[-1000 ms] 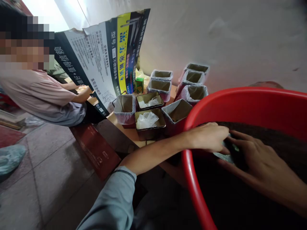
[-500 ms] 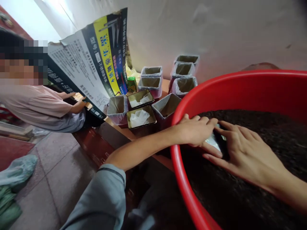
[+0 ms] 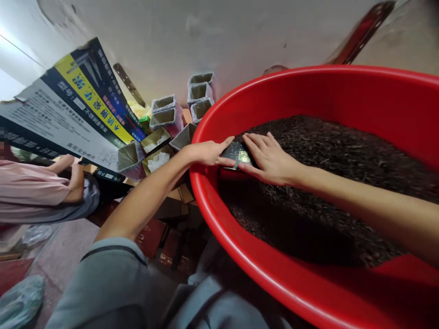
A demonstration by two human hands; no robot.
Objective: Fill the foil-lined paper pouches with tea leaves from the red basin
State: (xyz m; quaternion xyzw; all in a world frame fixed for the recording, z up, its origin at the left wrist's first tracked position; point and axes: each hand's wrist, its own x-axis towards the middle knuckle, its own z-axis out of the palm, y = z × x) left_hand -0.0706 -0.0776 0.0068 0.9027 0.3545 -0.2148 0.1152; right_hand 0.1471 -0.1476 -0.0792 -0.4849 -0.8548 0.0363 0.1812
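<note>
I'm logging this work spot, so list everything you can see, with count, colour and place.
basin: one, red, right, fills much of the view
leaves: a heap, dark brown, in the basin
packet: one, dark and shiny, on the leaves by the basin's rim
boxes: about nine, open, grey-lined, left of the basin
carton: one, green, small, among the boxes
board: one, printed black, yellow and white, left of the boxes
person: one, pink top, far left
bag: one, pale blue-green, floor, lower left
left hand: grips the packet's edge
right hand: open, flat on the packet
</note>
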